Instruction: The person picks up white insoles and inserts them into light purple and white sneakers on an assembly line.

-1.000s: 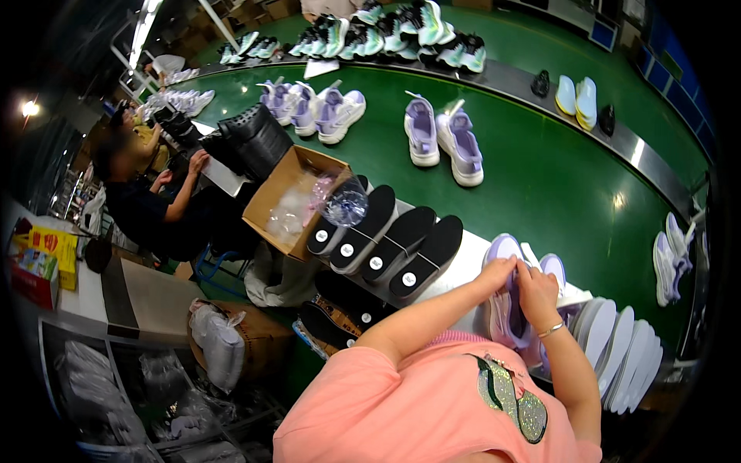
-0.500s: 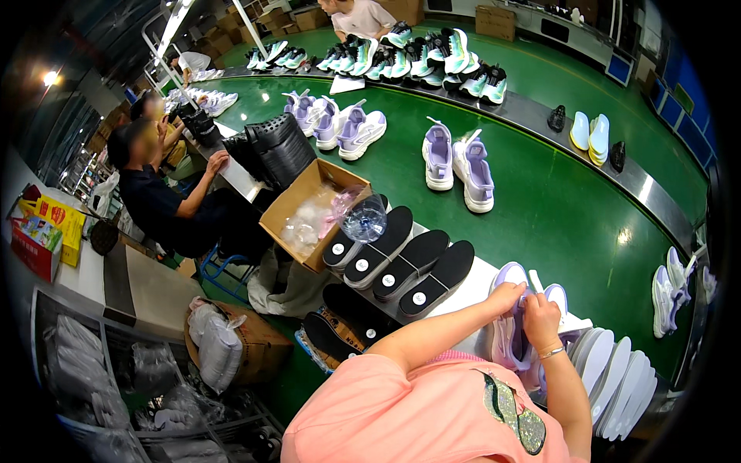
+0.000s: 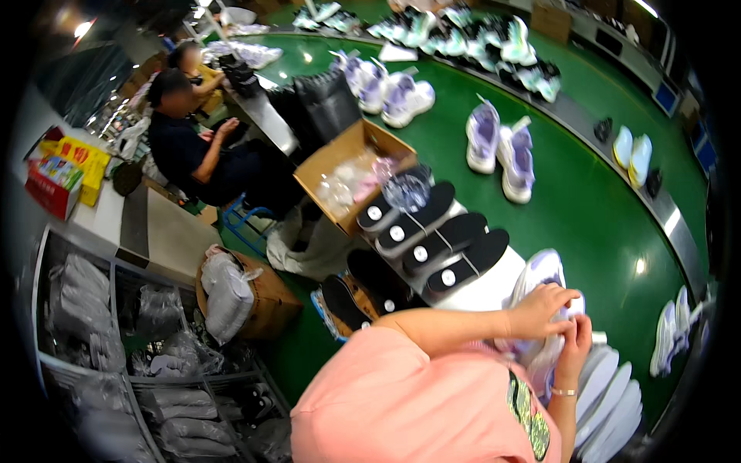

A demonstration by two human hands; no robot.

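Observation:
In front of me at the lower right, a pair of white and lilac sneakers [image 3: 543, 267] stands side by side on a white surface [image 3: 472, 295]. My left hand [image 3: 540, 311] reaches across the pair with its fingers bent and closed at the upper part of the right-hand shoe. Close against it, my right hand [image 3: 573, 347], with a bracelet at the wrist, is also closed on that sneaker. Both hands cover much of the shoe, so the exact part between my fingertips is hidden and slightly blurred. Right of my right hand, several pale grey insoles [image 3: 610, 401] lie fanned out.
Black insoles [image 3: 446, 241] with white round stickers lie left of the sneakers, beside a cardboard box [image 3: 318, 176] of plastic wrapping. More lilac sneakers [image 3: 515, 166] stand on the green table [image 3: 575, 220]. A seated person [image 3: 181, 143] works at the left, near shelves [image 3: 122, 339] of bagged goods.
My view has swung, shifting the surroundings right and up in the picture. Both hands have moved nearer to me over the shoes. The seated person at the left has lowered a hand.

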